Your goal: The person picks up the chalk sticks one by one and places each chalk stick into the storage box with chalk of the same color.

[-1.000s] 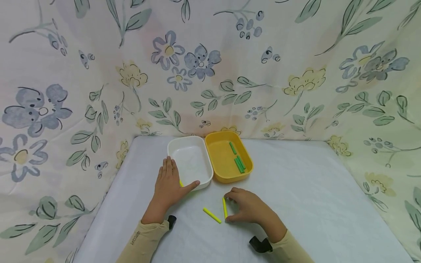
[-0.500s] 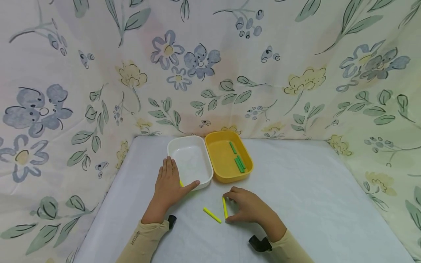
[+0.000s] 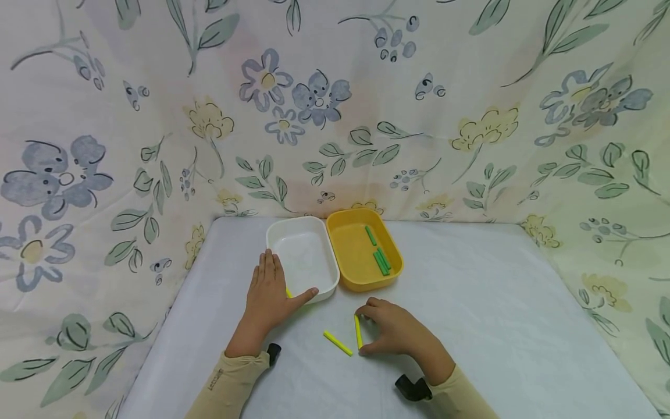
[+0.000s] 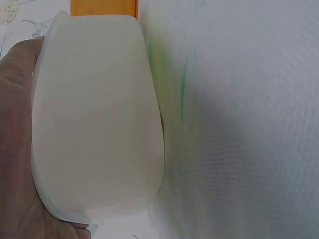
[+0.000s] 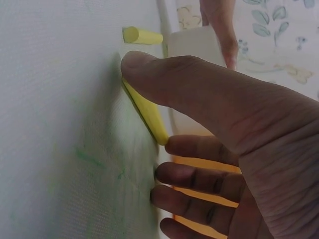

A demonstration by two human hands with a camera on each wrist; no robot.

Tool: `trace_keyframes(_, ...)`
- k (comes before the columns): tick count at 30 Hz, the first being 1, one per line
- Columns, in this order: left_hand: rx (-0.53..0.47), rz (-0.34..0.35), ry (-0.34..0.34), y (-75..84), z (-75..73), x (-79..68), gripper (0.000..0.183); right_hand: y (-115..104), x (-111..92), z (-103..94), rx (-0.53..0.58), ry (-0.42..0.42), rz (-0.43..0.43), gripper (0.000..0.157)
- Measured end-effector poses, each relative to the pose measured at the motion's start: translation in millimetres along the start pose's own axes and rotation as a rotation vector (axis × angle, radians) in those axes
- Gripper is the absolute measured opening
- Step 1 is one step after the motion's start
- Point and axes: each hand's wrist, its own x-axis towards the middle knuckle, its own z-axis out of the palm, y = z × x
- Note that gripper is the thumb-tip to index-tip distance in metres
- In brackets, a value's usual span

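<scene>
My left hand [image 3: 266, 291] rests over the left near side of a white tray [image 3: 335, 273], fingers straight and thumb spread along the near rim. Partly hidden by that hand, a yellow chalk stick [image 3: 288, 293] shows inside the tray. With thumb and forefinger at its two ends, my right hand [image 3: 395, 330] pinches another yellow chalk stick [image 3: 358, 331] low at the cloth. To its left lies a loose yellow chalk stick [image 3: 337, 343], seen end-on in the right wrist view. The left wrist view shows the white tray's outer wall [image 4: 97, 114] beside the hand.
A yellow tray [image 3: 356, 279] holding several green chalk sticks [image 3: 381, 262] stands against the white tray's right side. White cloth [image 3: 471, 291] covers the table, with faint green and yellow marks in the wrist views. A floral curtain [image 3: 366, 163] hangs behind.
</scene>
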Motion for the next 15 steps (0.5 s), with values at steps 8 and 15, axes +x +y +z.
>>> trace_keyframes(8, 0.009, 0.003, -0.007, 0.3, 0.2, 0.4, 0.143, -0.8, 0.6, -0.4, 0.005, -0.014, 0.014, 0.066)
trace_keyframes(15, 0.008, 0.006, -0.006, 0.4, -0.1, 0.3, 0.143, -4.2, 0.0, -3.0, 0.013, -0.034, 0.025, 0.065)
